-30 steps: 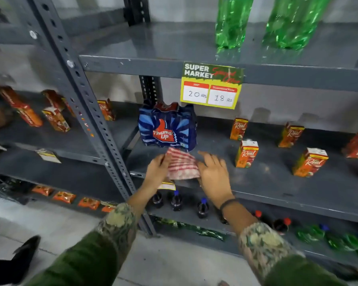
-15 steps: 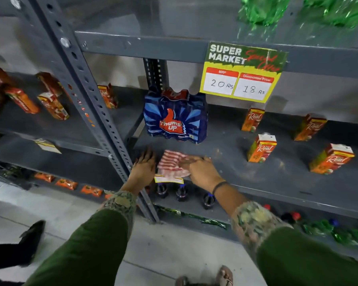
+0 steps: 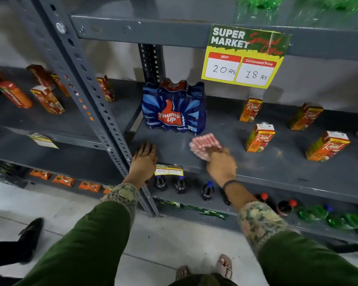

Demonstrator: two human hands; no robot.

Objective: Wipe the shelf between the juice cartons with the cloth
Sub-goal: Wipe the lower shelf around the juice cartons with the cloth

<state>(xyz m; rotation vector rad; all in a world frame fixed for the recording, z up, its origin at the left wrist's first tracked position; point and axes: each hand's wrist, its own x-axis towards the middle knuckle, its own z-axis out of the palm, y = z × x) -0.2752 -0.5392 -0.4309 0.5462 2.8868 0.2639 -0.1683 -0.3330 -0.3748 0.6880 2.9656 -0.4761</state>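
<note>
Cloth [image 3: 205,143], red-and-white striped and bunched, lies on the grey shelf [image 3: 277,172] before the Thums Up pack [image 3: 174,108], left of the nearest Real juice carton [image 3: 259,137]. From the head camera I see my right hand [image 3: 221,166] pressing it, blurred; my left hand [image 3: 144,159] rests flat, fingers spread, holding nothing.

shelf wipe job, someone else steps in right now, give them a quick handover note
Left hand: flat and empty on the shelf's front edge, beside the upright post.
Right hand: pressing the striped cloth onto the shelf, in front of the Thums Up pack, left of the nearest juice carton.
Done: the cloth is down at the left end; how much is wiped cannot be told.
Left: the dusty stretch between the cartons to the right, including around the carton further along.
</note>
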